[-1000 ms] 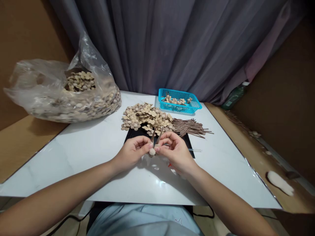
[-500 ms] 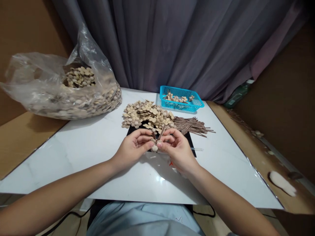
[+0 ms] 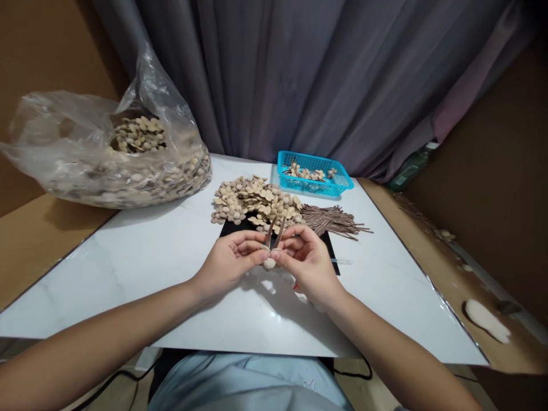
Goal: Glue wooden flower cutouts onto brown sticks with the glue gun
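Between my two hands is a small pale flower-shaped piece (image 3: 269, 264) with a brown strip (image 3: 279, 233) whose two ends stick up in a V. My left hand (image 3: 233, 258) pinches its left side with thumb and fingertips. On the other side my right hand (image 3: 309, 260) pinches it the same way, the thumbs almost touching. Both hands are over the near part of a black mat (image 3: 231, 228). Just beyond them lies a heap of beige flower-shaped pieces (image 3: 257, 200), and right of it a bundle of brown strips (image 3: 334, 220).
A blue plastic basket (image 3: 314, 188) with several flower pieces and strips stands at the back. To the left, a large clear plastic bag (image 3: 171, 171) holds many more pieces. A thin clear stick (image 3: 343, 262) lies right of the mat. At the right edge is a white oval object (image 3: 487, 321).
The strip's two ends have come closer together and stand more upright. My fingers have shifted slightly around the flower piece, and the hands stay in the same place.
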Motion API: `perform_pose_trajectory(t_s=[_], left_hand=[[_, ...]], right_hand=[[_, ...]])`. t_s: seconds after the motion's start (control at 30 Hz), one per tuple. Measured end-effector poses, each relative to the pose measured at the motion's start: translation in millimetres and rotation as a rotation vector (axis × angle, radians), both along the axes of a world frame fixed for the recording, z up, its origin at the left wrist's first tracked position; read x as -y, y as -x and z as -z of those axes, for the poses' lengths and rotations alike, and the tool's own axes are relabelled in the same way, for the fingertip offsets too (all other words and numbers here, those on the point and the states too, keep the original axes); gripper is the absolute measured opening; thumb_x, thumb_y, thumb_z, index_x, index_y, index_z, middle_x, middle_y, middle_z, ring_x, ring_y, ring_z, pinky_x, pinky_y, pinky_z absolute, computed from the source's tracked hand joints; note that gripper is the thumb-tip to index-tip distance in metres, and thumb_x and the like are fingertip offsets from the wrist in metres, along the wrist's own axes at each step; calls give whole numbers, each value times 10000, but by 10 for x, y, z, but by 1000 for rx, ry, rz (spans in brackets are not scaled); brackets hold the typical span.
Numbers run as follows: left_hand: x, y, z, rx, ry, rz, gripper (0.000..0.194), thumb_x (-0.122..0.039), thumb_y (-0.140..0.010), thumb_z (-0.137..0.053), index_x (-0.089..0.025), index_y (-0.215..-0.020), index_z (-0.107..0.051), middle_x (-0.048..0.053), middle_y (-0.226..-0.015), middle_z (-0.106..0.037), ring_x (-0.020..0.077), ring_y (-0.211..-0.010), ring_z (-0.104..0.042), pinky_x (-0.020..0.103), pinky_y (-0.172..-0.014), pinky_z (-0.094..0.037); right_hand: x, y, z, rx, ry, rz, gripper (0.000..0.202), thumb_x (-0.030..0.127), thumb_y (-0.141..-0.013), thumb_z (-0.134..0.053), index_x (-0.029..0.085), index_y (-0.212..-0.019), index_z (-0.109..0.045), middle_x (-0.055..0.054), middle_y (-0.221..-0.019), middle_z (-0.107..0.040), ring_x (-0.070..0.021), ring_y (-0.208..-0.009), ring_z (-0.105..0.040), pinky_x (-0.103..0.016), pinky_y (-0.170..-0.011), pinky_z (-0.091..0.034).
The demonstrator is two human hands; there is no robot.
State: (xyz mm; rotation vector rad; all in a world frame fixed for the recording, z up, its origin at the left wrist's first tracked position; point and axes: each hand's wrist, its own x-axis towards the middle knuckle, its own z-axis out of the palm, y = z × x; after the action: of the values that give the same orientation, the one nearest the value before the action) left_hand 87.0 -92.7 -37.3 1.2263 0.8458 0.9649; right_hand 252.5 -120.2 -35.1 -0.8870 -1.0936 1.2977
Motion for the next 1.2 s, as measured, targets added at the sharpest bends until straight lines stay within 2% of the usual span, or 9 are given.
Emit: perform_pose_trajectory(t_s=[0.17,0.33,0.47,0.67,0.93,1.1,1.2], left_hand=[[21,-1,21,19,-50,-42,435,-288,-664,-794,-129,-1027,-615,50,-782,-741,169,-706,-693,271,-706,-557],[22,-2,5,40,-42,-93,478,-296,-654,-800,-125,-1065,-624,59,-797,-743,180,-716,-697,285,-715,-569],[36,-5,-18,54,-66,-127,469,-282,-634,-810,-129,-1042,-637,49,-775,-737,175,-712,-696,276,-701,-574],[106,5,-47,65,-169,-173,406,-255,-627,-803,-140,-984,-647,51,-772,-736,188,-727,-705,274,-674,-586],[153,7,-71,137,-142,-132,386,-193,-653,-779,-152,-1006,-628,19,-753,-717,137,-681,-684,216,-633,-572],[129,15,-53,162,-84,-75,552,-223,-692,-762,-151,-1197,-549,17,-738,-700,128,-637,-664,215,-608,-555],[108,29,-22,204,-97,-31,636,-211,-697,-765,-175,-1271,-492,42,-829,-702,141,-708,-675,222,-647,-557]], right_hand=[[-17,-24,-7,-6,34,4,432,206,-632,-820,224,-955,-534,51,-685,-661,-87,-591,-619,-198,-584,-512],[-32,-51,12,-30,77,-15,481,219,-642,-814,238,-1035,-536,29,-757,-694,-106,-636,-652,-224,-629,-542],[-9,-54,14,-43,43,-52,461,210,-661,-801,250,-1040,-541,26,-782,-692,-107,-654,-655,-228,-641,-551],[99,-8,-63,34,-71,-35,393,222,-690,-784,254,-998,-541,24,-769,-672,-116,-651,-645,-247,-630,-553],[153,45,-79,46,-106,-30,353,202,-714,-758,253,-984,-537,17,-767,-658,-106,-673,-630,-218,-606,-524],[155,41,-67,62,-125,-9,355,227,-712,-764,255,-983,-536,11,-772,-651,-122,-681,-631,-236,-598,-536],[164,30,-68,71,-157,14,334,228,-725,-760,261,-980,-548,6,-798,-653,-135,-712,-639,-252,-615,-553]])
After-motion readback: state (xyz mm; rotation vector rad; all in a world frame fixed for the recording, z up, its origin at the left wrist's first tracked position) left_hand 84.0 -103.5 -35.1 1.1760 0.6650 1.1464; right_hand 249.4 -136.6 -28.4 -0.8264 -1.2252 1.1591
